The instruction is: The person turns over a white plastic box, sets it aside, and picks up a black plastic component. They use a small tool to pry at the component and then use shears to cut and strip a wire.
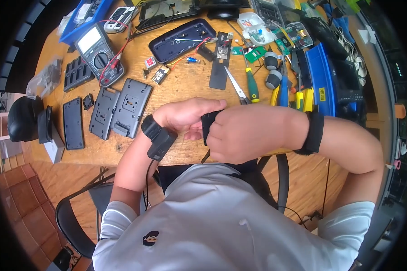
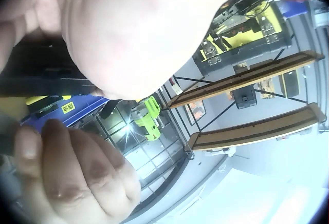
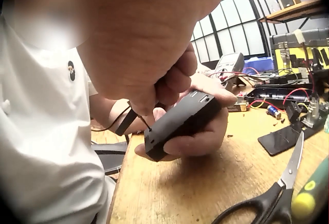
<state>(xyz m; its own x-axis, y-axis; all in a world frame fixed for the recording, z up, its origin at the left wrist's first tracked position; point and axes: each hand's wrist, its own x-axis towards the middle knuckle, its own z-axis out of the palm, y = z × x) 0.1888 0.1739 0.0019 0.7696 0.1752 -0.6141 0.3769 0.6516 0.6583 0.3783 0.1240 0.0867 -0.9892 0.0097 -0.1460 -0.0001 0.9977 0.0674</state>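
My left hand (image 1: 185, 115) grips a black rectangular plastic case (image 3: 182, 118), its fingers wrapped under it in the right wrist view. Over the case's near end is my right hand (image 1: 257, 133), fingers curled. It pinches a thin dark tool (image 3: 146, 123), whose tip meets the case close to its end; I cannot tell what kind of tool it is. From the head view, the right hand hides most of the case (image 1: 207, 123). Scissors (image 1: 237, 86) with black handles lie just beyond the hands, beside a green-handled screwdriver (image 1: 252, 86).
Two joined black plates (image 1: 130, 106) lie left of the hands, below a multimeter (image 1: 99, 54). An open dark shell (image 1: 181, 39) sits farther back near a blue capacitor (image 1: 193, 59). Blue bins (image 1: 320, 79), pliers and small circuit boards (image 1: 256, 53) crowd the right side.
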